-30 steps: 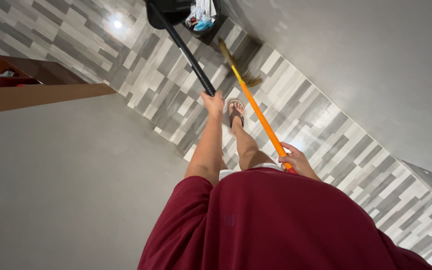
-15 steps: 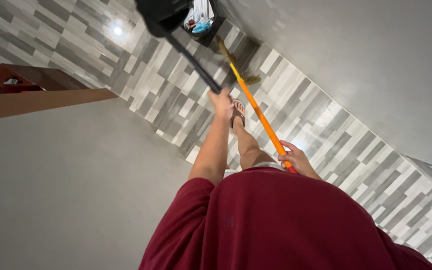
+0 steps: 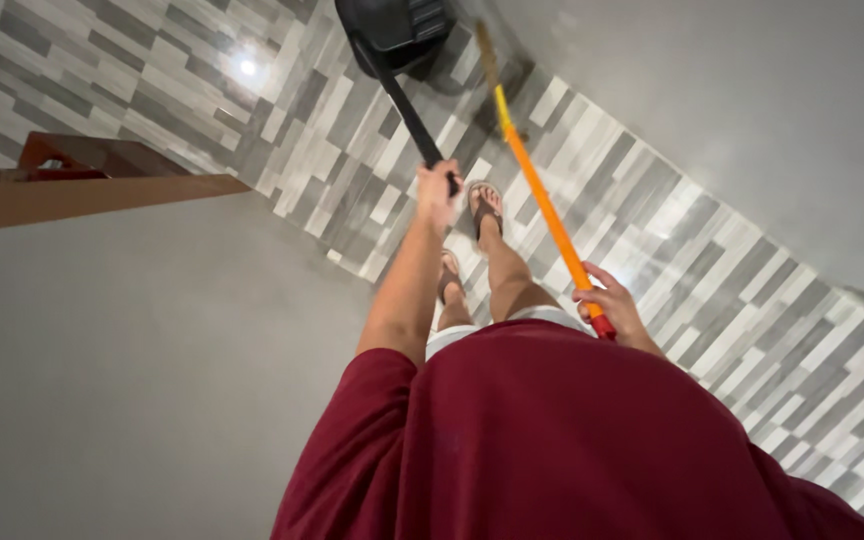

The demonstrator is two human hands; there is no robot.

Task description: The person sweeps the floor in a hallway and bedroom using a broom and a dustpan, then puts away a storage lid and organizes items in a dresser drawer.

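Over the grey patterned tile floor (image 3: 652, 240), the person carries two long-handled tools, one in each hand. The left hand (image 3: 439, 190) is closed around the black handle of one dustpan (image 3: 397, 35), whose pan hangs ahead near the top of view. The right hand (image 3: 607, 305) is wrapped around the red end of one orange broom (image 3: 537, 195), which angles forward beside the dustpan. Two sandalled feet (image 3: 484, 200) stand between both handles.
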